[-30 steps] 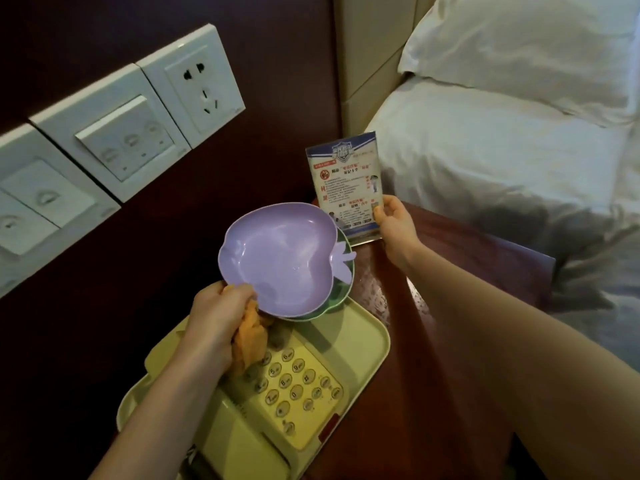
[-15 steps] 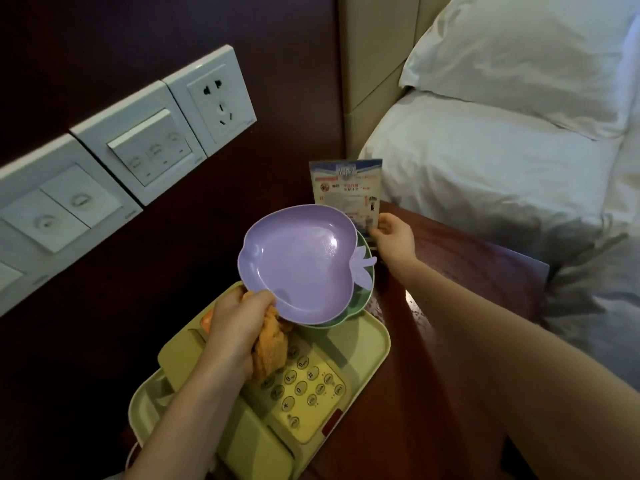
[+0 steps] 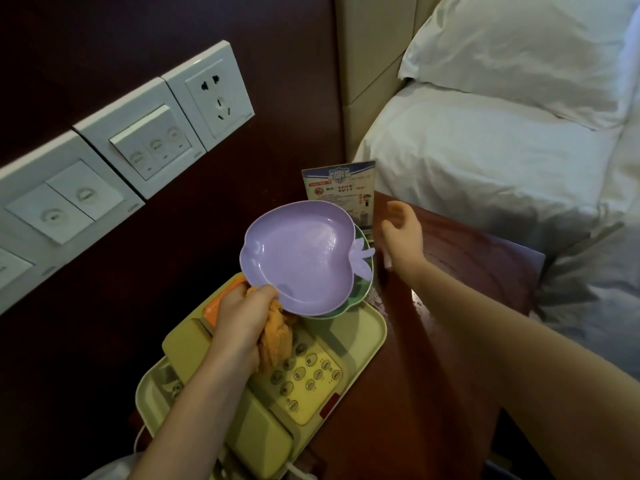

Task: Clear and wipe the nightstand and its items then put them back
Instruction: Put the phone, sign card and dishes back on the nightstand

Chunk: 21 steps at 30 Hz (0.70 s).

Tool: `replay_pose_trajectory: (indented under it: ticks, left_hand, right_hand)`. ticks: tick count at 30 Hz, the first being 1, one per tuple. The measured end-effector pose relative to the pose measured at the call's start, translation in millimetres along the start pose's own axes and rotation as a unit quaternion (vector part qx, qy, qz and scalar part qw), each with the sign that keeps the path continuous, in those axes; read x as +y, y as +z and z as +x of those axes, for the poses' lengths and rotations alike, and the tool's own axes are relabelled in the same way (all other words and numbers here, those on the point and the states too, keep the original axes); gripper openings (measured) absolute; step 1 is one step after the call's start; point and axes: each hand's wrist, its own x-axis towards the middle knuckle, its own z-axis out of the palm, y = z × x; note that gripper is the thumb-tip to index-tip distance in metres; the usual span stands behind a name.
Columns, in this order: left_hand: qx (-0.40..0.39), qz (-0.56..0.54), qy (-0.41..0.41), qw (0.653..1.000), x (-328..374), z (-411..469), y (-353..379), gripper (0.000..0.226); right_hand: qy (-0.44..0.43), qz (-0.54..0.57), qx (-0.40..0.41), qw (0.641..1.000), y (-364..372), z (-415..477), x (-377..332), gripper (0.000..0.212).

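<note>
While the card (image 3: pixel 341 188) stands, the right hand (image 3: pixel 403 233) hovers beside.

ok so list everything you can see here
nightstand: one, red-brown, beside the bed
tray: one, pale yellow-green, on the nightstand
telephone: one, yellow-green, in the tray
purple dish: one, purple, apple-shaped, held above the tray
green dish: one, green, directly under the purple dish
cloth: one, orange, bunched below the purple dish's near rim
card: one, blue and white, upright at the nightstand's back
wall plates: four, white, dark wall on the left
pillow: one, white, on the bed
left grip: one, holds purple dish and cloth
right grip: one, open, just right of the card
</note>
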Motion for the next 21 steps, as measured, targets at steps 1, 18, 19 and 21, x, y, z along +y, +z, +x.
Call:
replay_pose_trajectory:
  ticks: [1, 18, 19, 21]
  left_hand:
    - [-0.002, -0.002, -0.001, 1.0, -1, 0, 2, 0.017]
    - [-0.007, 0.07, 0.103, 0.992, -13, -42, 46, 0.011]
    - [-0.015, 0.058, 0.096, 0.994, -9, -44, 43, 0.011]
    - [-0.046, 0.059, 0.088, 0.993, 2, -47, 36, 0.011]
  right_hand:
    - [0.003, 0.03, 0.036, 0.999, -5, -9, -3, 0.029]
    - [0.146, 0.09, -0.048, 0.984, -119, -99, -21, 0.028]
    - [0.133, 0.072, -0.03, 0.988, -129, -99, -22, 0.03]
    - [0.113, 0.06, -0.012, 0.992, -145, -99, -26, 0.034]
